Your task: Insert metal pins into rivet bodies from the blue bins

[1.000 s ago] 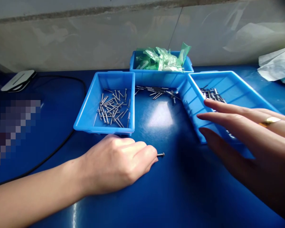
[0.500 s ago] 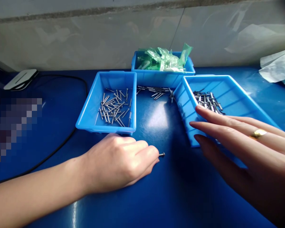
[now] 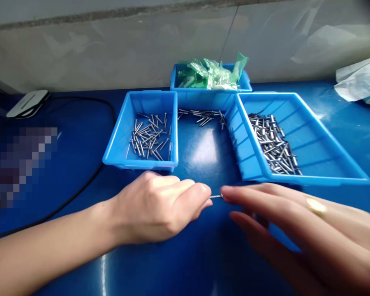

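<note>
My left hand (image 3: 165, 205) is closed, its thumb and forefinger pinching a metal screw (image 3: 216, 196) that sticks out to the right. At the screw's outer end are the fingertips of my right hand (image 3: 290, 218); its fingers are stretched out, with the thumb apart below. A gold ring shows on the right hand. Just beyond my left hand stands a blue bin (image 3: 142, 164) with several screws (image 3: 148, 137) in it. A wider blue bin (image 3: 323, 180), behind my right hand, holds a heap of rivets (image 3: 279, 150).
A third blue bin (image 3: 203, 96) with green plastic packets (image 3: 214, 74) stands against the wall. Loose rivets (image 3: 203, 115) lie in front of it. A black cable (image 3: 86, 181) runs along the left from a white device (image 3: 29, 102). White crumpled sheeting (image 3: 360, 78) lies far right.
My right hand has moved left and down, away from the rivet bin, to the screw's end. More of the screw shows beyond my left fingers.
</note>
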The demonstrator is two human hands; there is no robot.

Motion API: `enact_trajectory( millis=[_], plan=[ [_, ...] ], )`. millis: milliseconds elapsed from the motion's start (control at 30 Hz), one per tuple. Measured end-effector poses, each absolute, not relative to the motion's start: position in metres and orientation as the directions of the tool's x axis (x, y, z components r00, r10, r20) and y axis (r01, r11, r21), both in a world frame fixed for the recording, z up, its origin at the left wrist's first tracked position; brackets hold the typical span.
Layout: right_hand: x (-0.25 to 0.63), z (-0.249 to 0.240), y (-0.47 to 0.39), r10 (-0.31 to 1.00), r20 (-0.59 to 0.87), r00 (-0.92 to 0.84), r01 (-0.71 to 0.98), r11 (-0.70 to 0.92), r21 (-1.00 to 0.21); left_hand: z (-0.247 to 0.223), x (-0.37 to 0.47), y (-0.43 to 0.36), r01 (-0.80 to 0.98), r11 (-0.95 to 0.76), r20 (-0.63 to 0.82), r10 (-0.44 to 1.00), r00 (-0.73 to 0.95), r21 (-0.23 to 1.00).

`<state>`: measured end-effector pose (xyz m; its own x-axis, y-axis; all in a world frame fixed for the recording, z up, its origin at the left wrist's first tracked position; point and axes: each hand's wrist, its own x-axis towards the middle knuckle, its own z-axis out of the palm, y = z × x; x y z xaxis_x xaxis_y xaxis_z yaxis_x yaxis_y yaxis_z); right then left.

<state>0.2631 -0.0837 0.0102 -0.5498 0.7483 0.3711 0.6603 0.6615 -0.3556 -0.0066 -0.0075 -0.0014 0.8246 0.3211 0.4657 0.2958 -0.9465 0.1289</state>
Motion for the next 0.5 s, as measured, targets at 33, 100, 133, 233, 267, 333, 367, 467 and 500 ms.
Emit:
enact_trajectory(
  millis=[33, 100, 133, 233, 267, 333, 367, 467, 500],
  plan=[
    [0.259, 0.008, -0.078, 0.723, 0.365, -0.586, 0.623, 0.690, -0.369, -0.001, -0.006, -0.008, 0.296, -0.946, 0.463, 0.322, 0.826, 0.130],
    [0.253, 0.005, -0.067, 0.712, 0.340, -0.615, 0.593, 0.701, -0.396, -0.001, -0.006, -0.009, 0.304, -0.944, 0.448, 0.328, 0.832, 0.127],
    [0.252, 0.003, -0.062, 0.714, 0.334, -0.616, 0.593, 0.699, -0.401, -0.001, -0.006, -0.010, 0.307, -0.943, 0.442, 0.331, 0.834, 0.128],
    [0.252, 0.000, -0.059, 0.726, 0.316, -0.611, 0.597, 0.684, -0.418, 0.000, -0.007, -0.011, 0.311, -0.936, 0.434, 0.352, 0.829, 0.163],
    [0.253, -0.001, -0.061, 0.728, 0.309, -0.612, 0.598, 0.681, -0.423, 0.001, -0.007, -0.012, 0.310, -0.932, 0.431, 0.361, 0.827, 0.186],
    [0.256, -0.005, -0.066, 0.729, 0.284, -0.622, 0.596, 0.677, -0.432, 0.001, -0.007, -0.013, 0.306, -0.926, 0.417, 0.373, 0.829, 0.221],
    [0.257, -0.007, -0.068, 0.732, 0.282, -0.620, 0.600, 0.674, -0.430, 0.002, -0.006, -0.013, 0.303, -0.925, 0.407, 0.374, 0.833, 0.230],
    [0.262, -0.017, -0.075, 0.760, 0.281, -0.587, 0.640, 0.647, -0.414, 0.001, -0.005, -0.013, 0.304, -0.926, 0.406, 0.373, 0.834, 0.225],
    [0.263, -0.020, -0.078, 0.770, 0.284, -0.571, 0.654, 0.636, -0.410, 0.001, -0.005, -0.012, 0.307, -0.927, 0.412, 0.371, 0.833, 0.215]
  ],
)
